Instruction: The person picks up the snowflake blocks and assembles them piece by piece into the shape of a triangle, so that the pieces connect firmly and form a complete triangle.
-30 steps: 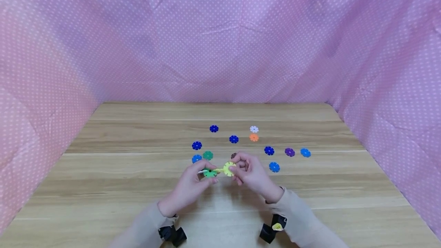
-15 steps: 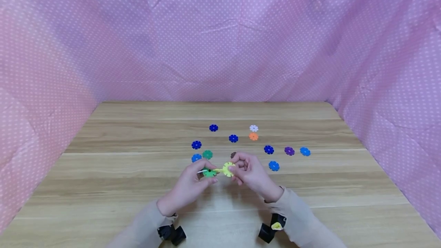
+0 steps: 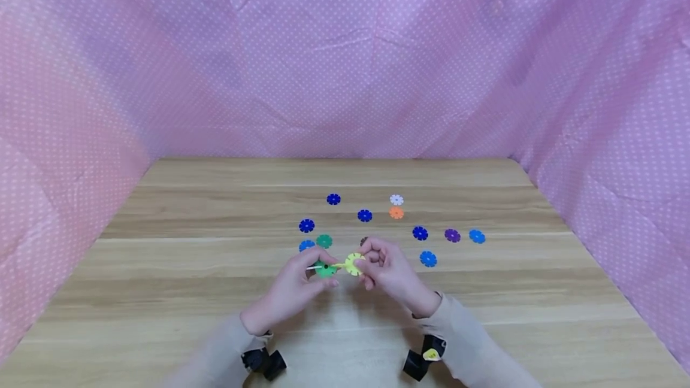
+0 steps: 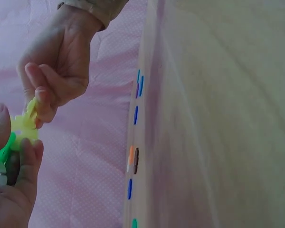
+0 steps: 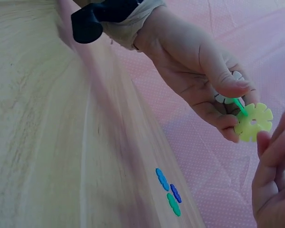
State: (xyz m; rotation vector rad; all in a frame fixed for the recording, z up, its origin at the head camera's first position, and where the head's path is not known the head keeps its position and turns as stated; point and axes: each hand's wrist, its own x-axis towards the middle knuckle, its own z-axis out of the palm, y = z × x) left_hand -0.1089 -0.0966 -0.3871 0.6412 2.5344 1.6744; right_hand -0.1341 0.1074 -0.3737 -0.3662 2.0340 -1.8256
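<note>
My left hand (image 3: pixel 291 286) holds a short chain of notched plastic discs between thumb and fingers. In it a white disc (image 5: pixel 222 99) and a green disc (image 3: pixel 325 272) slot together. A yellow disc (image 5: pixel 254 122) follows the green one, facing the right wrist camera. My right hand (image 3: pixel 396 274) pinches another yellow disc (image 3: pixel 353 264) between thumb and index finger, right at the chain's yellow end. From the left wrist, both yellow pieces (image 4: pixel 24 124) overlap between the two hands. The fingers hide part of the white disc.
Several loose discs lie flat on the wooden table (image 3: pixel 188 292): dark blue (image 3: pixel 365 215), orange (image 3: pixel 396 213), white (image 3: pixel 396 199), purple (image 3: pixel 452 235), light blue (image 3: pixel 428 258) and green (image 3: pixel 324 241). A brown disc (image 3: pixel 363 241) is partly behind my right hand. Pink dotted cloth (image 3: pixel 345 76) surrounds the table.
Both hands have shifted slightly left in the head view, with the chain and the yellow disc in them. Their grips look the same, and the loose discs keep their layout.
</note>
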